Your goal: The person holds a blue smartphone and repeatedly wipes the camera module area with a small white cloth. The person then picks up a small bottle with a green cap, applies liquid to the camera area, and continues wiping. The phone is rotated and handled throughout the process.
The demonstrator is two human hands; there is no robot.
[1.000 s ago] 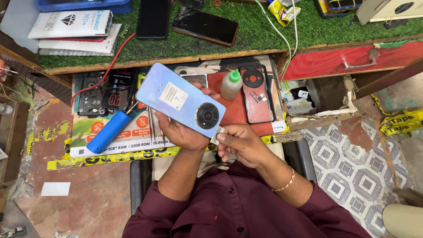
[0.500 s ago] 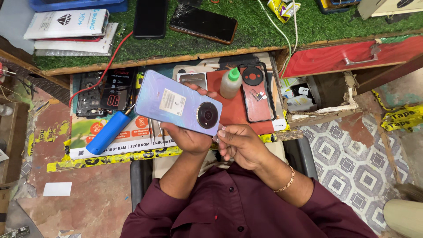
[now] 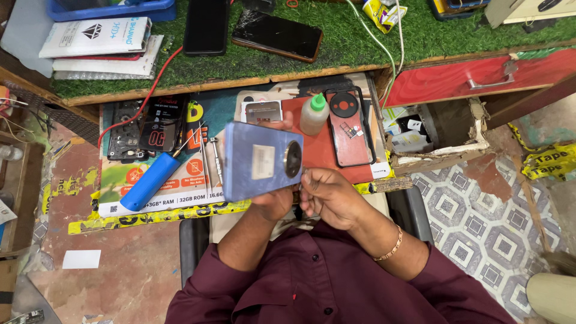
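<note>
One grass-green mat worktop [image 3: 360,42] w/ two dark phones [image 3: 207,24] lying on it. One pale-blue smartphone w/ round camera ring [image 3: 261,159], blurred, is sitting above the lap, left hand [image 3: 273,201] clamping its lower edge. Right hand [image 3: 330,195] is curling loosely, touching the left. One blue-handled screwdriver [image 3: 150,180], one green-capped white bottle [image 3: 315,114] nearby.

Phone [image 3: 258,161] in my left grip [image 3: 273,201]: lavender-blue back, black round camera ring, pale sticker. Bottle [image 3: 314,114]: white, green cap. Mat [image 3: 321,150] under it: red. Tool handle [image 3: 150,182]: bright blue. Bench [image 3: 336,63] top: green turf. Drawer front [image 3: 474,78]: red. My sleeves [image 3: 240,282]: maroon. Floor tiles [image 3: 480,204]: grey-white geometric squares.
</note>
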